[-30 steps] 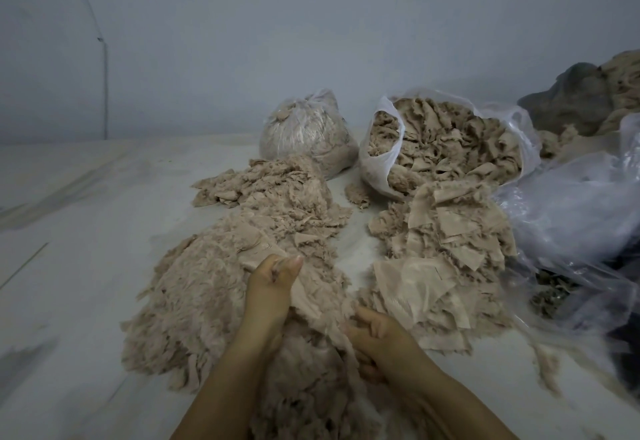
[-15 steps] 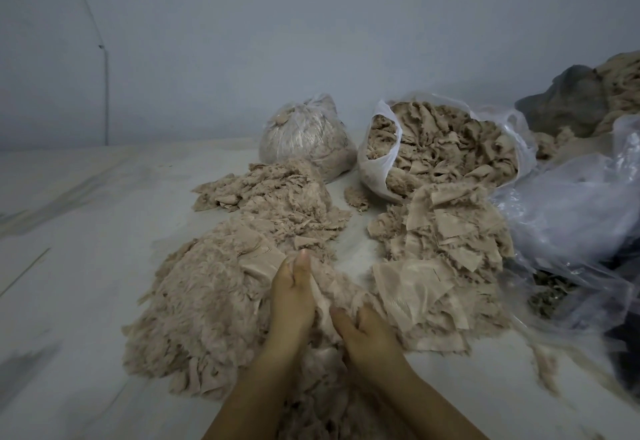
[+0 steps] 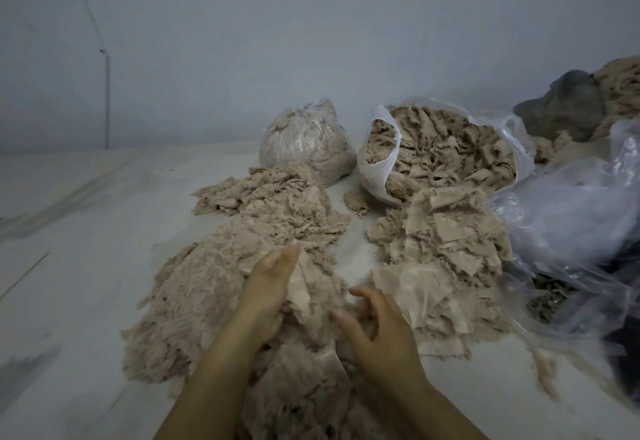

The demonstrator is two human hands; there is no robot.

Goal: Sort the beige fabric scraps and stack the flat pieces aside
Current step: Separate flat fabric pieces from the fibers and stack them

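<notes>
A large heap of fuzzy beige scraps (image 3: 207, 297) lies on the pale floor in front of me. My left hand (image 3: 268, 287) sits on the heap's right side, thumb pointing up, and holds a smooth beige scrap (image 3: 306, 289) against its palm; its fingers are hidden behind the fabric. My right hand (image 3: 375, 323) hovers just right of that scrap with its fingers spread and loosely curled, nothing visibly in them. To the right lies a stack of flat beige pieces (image 3: 446, 259).
An open white plastic bag (image 3: 377, 162) full of beige scraps stands behind the flat stack. A tied clear bag (image 3: 304, 141) stands to its left. Crumpled clear plastic (image 3: 571, 218) and dark cloth (image 3: 561, 103) crowd the right side. A smaller scrap heap (image 3: 273, 193) lies farther back.
My right hand has let go of the scrap, drawn back a little toward me and spread its fingers. My left hand still holds the scrap, now lifted more upright.
</notes>
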